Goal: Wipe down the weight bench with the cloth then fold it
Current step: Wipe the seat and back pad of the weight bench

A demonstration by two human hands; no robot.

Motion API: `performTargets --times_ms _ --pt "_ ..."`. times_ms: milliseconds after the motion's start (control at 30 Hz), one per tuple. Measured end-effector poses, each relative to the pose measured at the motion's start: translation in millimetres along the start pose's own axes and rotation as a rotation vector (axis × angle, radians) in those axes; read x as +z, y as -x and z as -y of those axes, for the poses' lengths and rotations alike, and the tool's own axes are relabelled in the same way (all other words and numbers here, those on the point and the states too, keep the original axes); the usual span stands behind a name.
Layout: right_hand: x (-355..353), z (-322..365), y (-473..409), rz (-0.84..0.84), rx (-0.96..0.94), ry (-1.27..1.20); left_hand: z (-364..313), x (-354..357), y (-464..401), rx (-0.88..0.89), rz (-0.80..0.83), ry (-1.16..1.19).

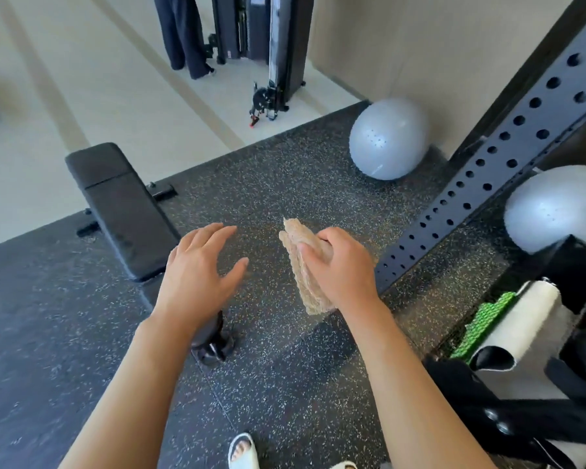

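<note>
Right of the flat black padded weight bench (122, 211), the right hand (339, 269) clutches a folded beige waffle-textured cloth (305, 282) in the air, while the left hand (197, 272) hovers beside it, fingers spread and holding nothing.

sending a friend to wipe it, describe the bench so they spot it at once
On the dark speckled mat, look left of the tall holed rack post. The bench is the long, flat black padded slab by the mat's edge, unlike the round grey balls near the wall.
</note>
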State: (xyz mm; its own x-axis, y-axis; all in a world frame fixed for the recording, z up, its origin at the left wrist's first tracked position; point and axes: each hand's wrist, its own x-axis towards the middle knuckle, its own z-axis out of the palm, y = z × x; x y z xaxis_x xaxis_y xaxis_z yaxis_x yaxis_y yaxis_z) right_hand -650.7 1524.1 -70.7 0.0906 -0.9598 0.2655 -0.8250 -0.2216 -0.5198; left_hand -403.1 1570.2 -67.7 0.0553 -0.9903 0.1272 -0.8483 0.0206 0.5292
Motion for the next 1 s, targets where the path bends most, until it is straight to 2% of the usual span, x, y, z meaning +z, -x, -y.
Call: performTargets --times_ms 233,433,667,1000 --pt "42 42 -28 0.082 -0.095 -0.025 47 -28 1 -0.125 -0.079 -0.005" --pt "58 44 -56 0.119 -0.156 -0.04 58 -25 -15 -0.185 -0.104 0.002" --pt "61 1 -116 0.152 -0.202 -0.083 32 2 -67 -0.243 -0.14 -0.004" --pt "43 -86 -238 0.188 -0.269 -0.137 -42 47 -166 -0.329 -0.191 -0.022"
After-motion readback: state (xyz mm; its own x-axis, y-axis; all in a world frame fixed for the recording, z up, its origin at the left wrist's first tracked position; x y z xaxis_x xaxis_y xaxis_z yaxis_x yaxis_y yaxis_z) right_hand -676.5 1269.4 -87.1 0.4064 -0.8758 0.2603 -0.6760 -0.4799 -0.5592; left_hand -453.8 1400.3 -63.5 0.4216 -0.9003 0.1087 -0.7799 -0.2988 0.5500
